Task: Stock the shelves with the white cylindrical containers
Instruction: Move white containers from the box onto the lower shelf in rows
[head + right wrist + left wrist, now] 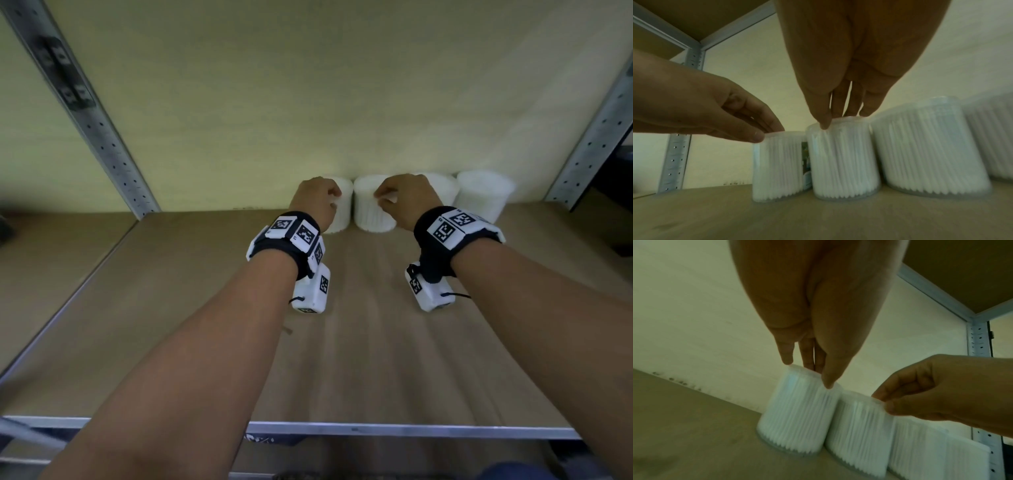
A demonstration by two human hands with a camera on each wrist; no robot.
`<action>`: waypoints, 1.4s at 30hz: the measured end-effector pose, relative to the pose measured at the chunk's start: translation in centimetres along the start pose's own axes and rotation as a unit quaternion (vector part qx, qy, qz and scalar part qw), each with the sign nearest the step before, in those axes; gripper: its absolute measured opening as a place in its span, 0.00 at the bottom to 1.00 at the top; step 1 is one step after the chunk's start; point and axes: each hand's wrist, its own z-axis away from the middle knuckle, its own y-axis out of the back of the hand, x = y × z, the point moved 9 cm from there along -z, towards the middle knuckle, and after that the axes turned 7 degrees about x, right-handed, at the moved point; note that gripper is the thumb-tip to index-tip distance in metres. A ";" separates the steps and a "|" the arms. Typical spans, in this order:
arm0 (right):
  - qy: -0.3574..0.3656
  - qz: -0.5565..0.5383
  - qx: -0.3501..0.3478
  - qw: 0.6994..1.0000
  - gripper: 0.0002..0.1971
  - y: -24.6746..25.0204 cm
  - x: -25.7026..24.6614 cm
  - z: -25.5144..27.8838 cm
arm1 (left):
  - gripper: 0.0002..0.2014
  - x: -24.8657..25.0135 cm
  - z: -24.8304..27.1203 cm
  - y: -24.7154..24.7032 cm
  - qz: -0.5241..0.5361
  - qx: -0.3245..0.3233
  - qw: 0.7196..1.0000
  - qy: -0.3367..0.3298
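From the head view, we have both arms reaching deep over the shelf [205, 308] to its back wall, where four white containers stand in a row. Our left hand [317, 202] sits on top of the leftmost container [342, 212], and our right hand [404, 200] on top of the second container [371, 212], just beside it. Each one lies directly below its hand, long axis upright. The other two stand to the right of our right hand, the far-right container [484, 195] nearest the metal upright [592, 137].

In the left wrist view, our left fingertips [827, 384] pinch the lid rim of the leftmost container from above, thumb on the near side, the rest behind. It touches its neighbour, and its base looks to be on the board.

In the right wrist view, our right thumb and fingers are likewise clamped on the second container's lid rim, with the third container [925, 146] close against its right side. We judge both are seated and only need releasing; nothing blocks a straight pull back, though a snagged fingertip could tip one.
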 end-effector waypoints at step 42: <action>-0.140 0.073 -0.231 0.960 0.17 1.6 5.1 39.1 | 0.19 10.1 36.2 -9.8 0.028 -0.298 0.953 -0.034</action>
